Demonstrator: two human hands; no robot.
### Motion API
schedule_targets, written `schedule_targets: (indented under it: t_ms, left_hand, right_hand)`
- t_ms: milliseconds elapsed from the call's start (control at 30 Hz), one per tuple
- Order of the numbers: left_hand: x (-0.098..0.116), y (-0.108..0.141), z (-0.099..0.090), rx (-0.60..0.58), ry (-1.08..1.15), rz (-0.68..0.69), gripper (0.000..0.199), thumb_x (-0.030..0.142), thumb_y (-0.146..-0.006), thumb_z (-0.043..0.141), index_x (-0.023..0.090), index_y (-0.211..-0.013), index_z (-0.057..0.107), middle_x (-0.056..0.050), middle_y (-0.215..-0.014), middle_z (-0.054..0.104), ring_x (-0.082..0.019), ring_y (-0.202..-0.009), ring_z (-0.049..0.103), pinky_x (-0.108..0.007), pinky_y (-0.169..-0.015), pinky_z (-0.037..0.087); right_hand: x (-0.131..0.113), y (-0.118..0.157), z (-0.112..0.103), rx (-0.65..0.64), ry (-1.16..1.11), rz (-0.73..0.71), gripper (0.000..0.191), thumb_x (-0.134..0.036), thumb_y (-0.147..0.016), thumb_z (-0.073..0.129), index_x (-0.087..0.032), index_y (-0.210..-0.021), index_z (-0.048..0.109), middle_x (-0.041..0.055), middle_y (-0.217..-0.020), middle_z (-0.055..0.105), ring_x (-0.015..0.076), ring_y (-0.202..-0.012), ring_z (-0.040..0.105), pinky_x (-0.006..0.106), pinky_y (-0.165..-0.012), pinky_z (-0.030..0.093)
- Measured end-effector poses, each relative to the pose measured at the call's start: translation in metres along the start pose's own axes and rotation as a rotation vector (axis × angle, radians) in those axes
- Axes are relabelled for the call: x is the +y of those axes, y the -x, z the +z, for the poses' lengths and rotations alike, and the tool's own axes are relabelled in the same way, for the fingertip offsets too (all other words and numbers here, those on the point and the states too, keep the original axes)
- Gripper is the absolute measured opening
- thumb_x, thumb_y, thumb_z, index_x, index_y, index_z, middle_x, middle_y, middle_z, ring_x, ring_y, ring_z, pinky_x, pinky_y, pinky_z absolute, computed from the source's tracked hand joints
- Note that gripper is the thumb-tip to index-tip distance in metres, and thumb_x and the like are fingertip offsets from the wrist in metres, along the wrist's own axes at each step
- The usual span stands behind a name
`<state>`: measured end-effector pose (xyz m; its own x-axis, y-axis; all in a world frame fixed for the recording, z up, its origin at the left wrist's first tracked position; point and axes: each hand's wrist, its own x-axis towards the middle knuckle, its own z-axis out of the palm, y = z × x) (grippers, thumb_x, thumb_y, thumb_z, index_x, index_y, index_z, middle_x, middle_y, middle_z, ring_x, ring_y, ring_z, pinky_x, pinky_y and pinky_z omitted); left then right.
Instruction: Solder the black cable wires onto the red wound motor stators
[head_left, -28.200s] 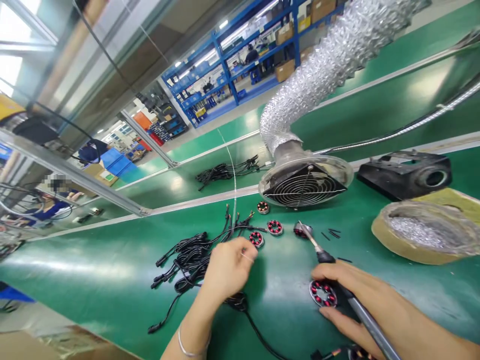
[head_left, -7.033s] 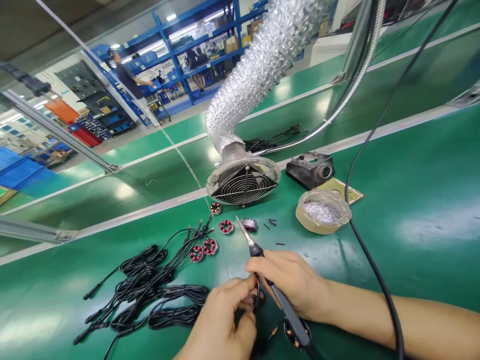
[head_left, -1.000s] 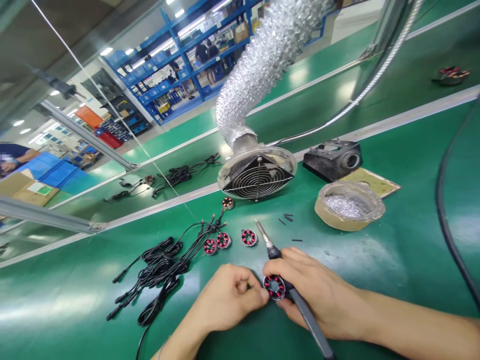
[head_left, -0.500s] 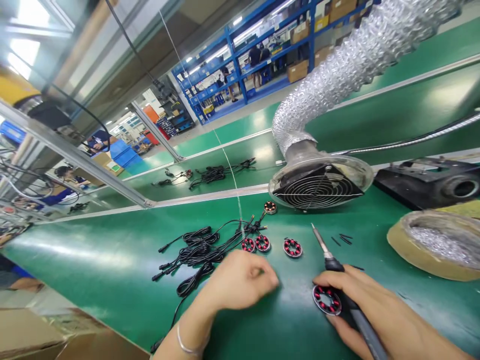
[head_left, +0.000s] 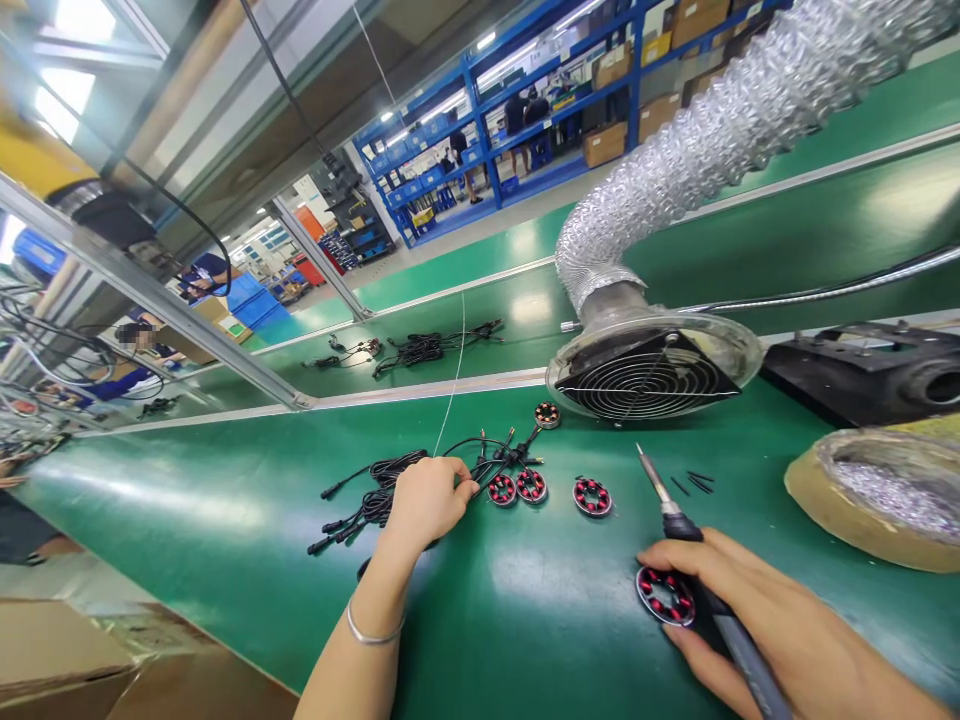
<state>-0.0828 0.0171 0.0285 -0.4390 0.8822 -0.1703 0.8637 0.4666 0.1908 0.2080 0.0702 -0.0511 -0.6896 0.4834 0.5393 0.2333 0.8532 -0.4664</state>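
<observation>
My right hand [head_left: 739, 600] grips a soldering iron [head_left: 679, 515] with its tip pointing away from me. The same hand pinches a motor stator [head_left: 666, 597], a ring with red coils, between thumb and fingers. My left hand [head_left: 431, 505] is closed, fingers curled together, over the bundle of black cables [head_left: 379, 490]; what its fingertips hold, if anything, is hidden. A thin pale wire [head_left: 452, 395] runs down behind that hand. Two red-coiled stators [head_left: 517, 488] lie just right of its fingertips, and another stator [head_left: 592, 496] lies farther right.
A fume extractor with a round grille [head_left: 649, 385] and silver duct [head_left: 675, 160] stands behind the stators. Short black tubes [head_left: 700, 482] lie near the iron's tip. At right are a black metal stand [head_left: 862, 370] and a bowl-like container [head_left: 817, 495]. A cardboard box [head_left: 67, 650] sits lower left.
My left hand has moved left and away from me to the black cables. The pale wire now bends toward that hand. My right hand still holds the iron and stator.
</observation>
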Motion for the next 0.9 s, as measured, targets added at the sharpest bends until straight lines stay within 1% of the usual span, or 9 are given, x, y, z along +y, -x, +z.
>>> schedule_targets:
  t_ms: [100,167,233,400,500,633,733,833,900]
  left_hand:
    - [-0.007,-0.003,-0.002,0.009,0.148,0.019,0.018,0.026,-0.085,0.054,0.019,-0.077,0.07,0.0,-0.056,0.056,-0.019,-0.062,0.056,-0.027,-0.064,0.037]
    - [-0.016,-0.005,-0.005,-0.002,0.281,0.032,0.023,0.031,-0.086,0.05,0.017,-0.075,0.065,0.003,-0.053,0.047,-0.015,-0.053,0.045,-0.025,-0.056,0.032]
    - [-0.026,-0.008,-0.01,-0.021,0.42,0.051,0.029,0.038,-0.086,0.048,0.017,-0.073,0.061,0.005,-0.053,0.042,-0.012,-0.05,0.037,-0.024,-0.053,0.028]
    - [-0.044,-0.009,-0.023,-0.077,0.704,0.115,0.038,0.052,-0.075,0.062,0.015,-0.066,0.059,0.003,-0.056,0.046,-0.01,-0.053,0.035,-0.023,-0.053,0.028]
    - [-0.054,-0.008,-0.028,-0.088,0.837,0.134,0.043,0.056,-0.072,0.069,0.015,-0.065,0.06,0.005,-0.051,0.042,-0.007,-0.045,0.027,-0.021,-0.046,0.022]
    - [-0.078,-0.004,-0.038,0.016,1.0,0.203,0.051,0.065,-0.066,0.072,0.017,-0.064,0.055,0.007,-0.049,0.039,-0.003,-0.038,0.017,-0.02,-0.038,0.011]
    - [-0.093,0.014,-0.052,0.146,1.093,0.296,0.055,0.067,-0.061,0.073,0.02,-0.057,0.045,0.01,-0.045,0.028,-0.003,-0.036,0.011,-0.021,-0.036,0.008]
    - [-0.085,0.041,-0.061,0.243,1.143,0.512,0.051,0.059,-0.066,0.073,0.021,-0.052,0.042,0.01,-0.04,0.021,-0.006,-0.035,0.017,-0.024,-0.038,0.015]
    - [-0.065,0.054,-0.055,0.191,1.063,0.618,0.045,0.053,-0.073,0.071,0.021,-0.053,0.047,0.008,-0.041,0.026,-0.009,-0.038,0.023,-0.025,-0.041,0.018]
  right_hand:
    - [0.0,0.001,0.0,-0.01,0.01,0.005,0.032,-0.016,-0.082,0.052,-0.026,-0.113,0.05,0.005,-0.085,0.067,0.0228,-0.074,0.068,0.029,-0.055,0.058]
    - [0.0,0.002,0.0,-0.007,0.004,0.006,0.032,-0.015,-0.082,0.051,-0.026,-0.113,0.05,0.0048,-0.084,0.067,0.0226,-0.073,0.068,0.029,-0.054,0.058]
    - [0.0,0.002,-0.001,-0.004,-0.006,0.009,0.033,-0.015,-0.082,0.051,-0.026,-0.113,0.05,0.0048,-0.084,0.067,0.0225,-0.074,0.068,0.028,-0.054,0.058]
    - [0.002,0.004,-0.001,-0.046,-0.02,0.034,0.034,-0.015,-0.083,0.054,-0.026,-0.115,0.05,0.0045,-0.085,0.066,0.0213,-0.073,0.067,0.028,-0.057,0.058]
    - [0.004,0.005,0.0,-0.059,-0.006,0.026,0.035,-0.015,-0.083,0.054,-0.025,-0.116,0.05,0.0047,-0.087,0.067,0.0212,-0.075,0.067,0.028,-0.059,0.058]
    - [0.004,0.006,0.0,-0.052,0.032,-0.006,0.033,-0.016,-0.085,0.051,-0.025,-0.116,0.049,0.0046,-0.086,0.066,0.021,-0.077,0.067,0.027,-0.06,0.058]
    - [0.003,0.005,-0.002,-0.054,0.038,-0.01,0.032,-0.015,-0.085,0.049,-0.024,-0.115,0.049,0.0044,-0.085,0.065,0.0197,-0.076,0.067,0.025,-0.059,0.058]
    - [0.004,0.002,-0.004,-0.066,0.011,0.011,0.032,-0.013,-0.085,0.048,-0.024,-0.115,0.049,0.0032,-0.083,0.064,0.0178,-0.071,0.066,0.024,-0.058,0.058]
    - [0.003,0.0,-0.007,-0.068,0.004,0.022,0.035,-0.012,-0.083,0.049,-0.025,-0.116,0.048,0.0033,-0.085,0.065,0.018,-0.073,0.066,0.025,-0.062,0.058]
